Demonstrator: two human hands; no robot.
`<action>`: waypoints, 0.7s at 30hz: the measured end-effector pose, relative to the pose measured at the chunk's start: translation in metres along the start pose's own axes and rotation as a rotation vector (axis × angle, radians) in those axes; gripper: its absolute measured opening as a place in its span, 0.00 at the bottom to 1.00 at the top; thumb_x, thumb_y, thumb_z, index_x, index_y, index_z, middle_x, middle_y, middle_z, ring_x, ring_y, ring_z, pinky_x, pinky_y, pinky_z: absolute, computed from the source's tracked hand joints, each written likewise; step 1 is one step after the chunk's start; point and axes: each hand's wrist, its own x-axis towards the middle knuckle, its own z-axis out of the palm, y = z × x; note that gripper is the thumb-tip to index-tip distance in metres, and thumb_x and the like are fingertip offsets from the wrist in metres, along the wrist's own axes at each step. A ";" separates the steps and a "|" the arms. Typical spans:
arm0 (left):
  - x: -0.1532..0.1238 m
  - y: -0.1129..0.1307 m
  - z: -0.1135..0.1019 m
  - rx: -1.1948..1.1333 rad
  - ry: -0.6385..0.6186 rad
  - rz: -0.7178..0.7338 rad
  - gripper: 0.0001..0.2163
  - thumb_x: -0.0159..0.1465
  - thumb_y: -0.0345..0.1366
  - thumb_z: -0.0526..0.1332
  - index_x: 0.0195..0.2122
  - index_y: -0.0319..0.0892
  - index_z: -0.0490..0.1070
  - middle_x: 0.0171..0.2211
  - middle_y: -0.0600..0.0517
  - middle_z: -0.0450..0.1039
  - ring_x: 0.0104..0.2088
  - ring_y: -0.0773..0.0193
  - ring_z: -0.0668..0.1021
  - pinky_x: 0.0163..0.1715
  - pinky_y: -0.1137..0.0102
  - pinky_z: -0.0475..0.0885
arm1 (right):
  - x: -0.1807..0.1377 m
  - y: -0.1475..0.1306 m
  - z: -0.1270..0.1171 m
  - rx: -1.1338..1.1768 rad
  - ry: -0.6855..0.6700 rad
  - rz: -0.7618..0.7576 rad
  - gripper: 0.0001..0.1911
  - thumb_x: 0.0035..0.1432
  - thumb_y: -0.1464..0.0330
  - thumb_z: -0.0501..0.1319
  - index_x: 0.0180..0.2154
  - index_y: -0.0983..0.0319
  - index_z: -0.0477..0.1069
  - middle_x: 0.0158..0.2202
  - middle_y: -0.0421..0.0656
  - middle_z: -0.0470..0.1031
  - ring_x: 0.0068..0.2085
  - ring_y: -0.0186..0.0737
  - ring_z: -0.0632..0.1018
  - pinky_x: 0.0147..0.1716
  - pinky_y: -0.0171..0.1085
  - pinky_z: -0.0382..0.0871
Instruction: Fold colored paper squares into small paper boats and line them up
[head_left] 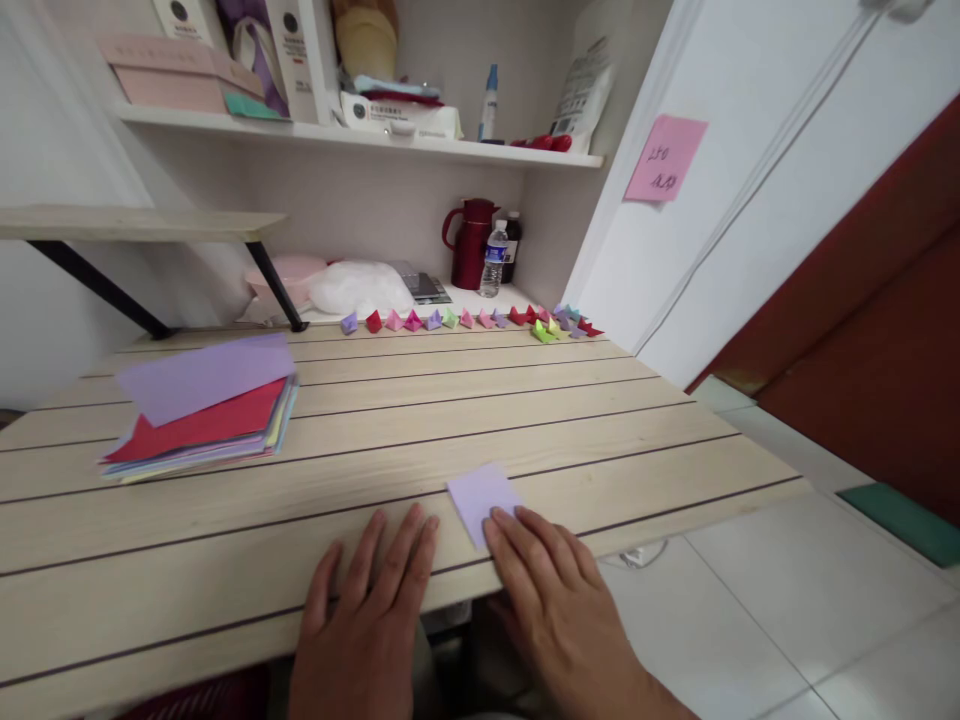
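Observation:
A small purple square of paper (478,497) lies flat on the wooden table (360,440) near its front edge; whether it is folded I cannot tell. My right hand (559,590) rests on its lower right part, fingers stretched out over that corner. To the left of the paper, my left hand (367,610) lies flat on the tabletop, fingers apart and nothing in them. On the left of the table sits a stack of coloured paper (217,430), topped by a loose purple sheet (214,378).
Several small folded paper pieces (433,319) line the table's back edge, more clustered at the right. Behind stand a dark red jug (472,245) and a water bottle (493,262). A raised wooden shelf (135,222) on black legs is at the back left.

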 end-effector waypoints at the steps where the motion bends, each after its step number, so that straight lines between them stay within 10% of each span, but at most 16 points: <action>1: 0.001 0.002 -0.001 0.007 -0.002 -0.014 0.35 0.60 0.18 0.49 0.65 0.55 0.59 0.66 0.64 0.59 0.63 0.57 0.69 0.59 0.51 0.60 | -0.002 0.003 0.001 -0.016 0.026 0.047 0.28 0.64 0.77 0.53 0.64 0.62 0.62 0.60 0.45 0.73 0.60 0.52 0.70 0.57 0.51 0.59; 8: 0.003 0.013 0.007 -0.074 0.180 -0.039 0.30 0.60 0.20 0.53 0.63 0.48 0.64 0.63 0.53 0.67 0.59 0.54 0.73 0.66 0.40 0.42 | -0.006 0.024 -0.005 0.015 0.068 0.079 0.28 0.62 0.80 0.52 0.62 0.58 0.66 0.57 0.45 0.76 0.58 0.49 0.71 0.55 0.50 0.60; 12: 0.010 0.027 0.007 -0.135 0.377 0.069 0.34 0.62 0.27 0.58 0.69 0.50 0.53 0.62 0.50 0.69 0.70 0.61 0.55 0.68 0.45 0.40 | -0.003 0.019 -0.012 0.021 0.058 0.111 0.27 0.61 0.76 0.56 0.60 0.54 0.68 0.58 0.45 0.75 0.58 0.50 0.71 0.57 0.51 0.60; 21: 0.012 0.034 0.021 0.005 0.215 0.204 0.30 0.60 0.23 0.53 0.62 0.51 0.66 0.65 0.59 0.63 0.72 0.61 0.49 0.68 0.43 0.30 | -0.010 0.013 -0.025 0.045 -0.079 -0.086 0.33 0.58 0.74 0.58 0.65 0.58 0.61 0.65 0.39 0.67 0.66 0.50 0.63 0.68 0.57 0.36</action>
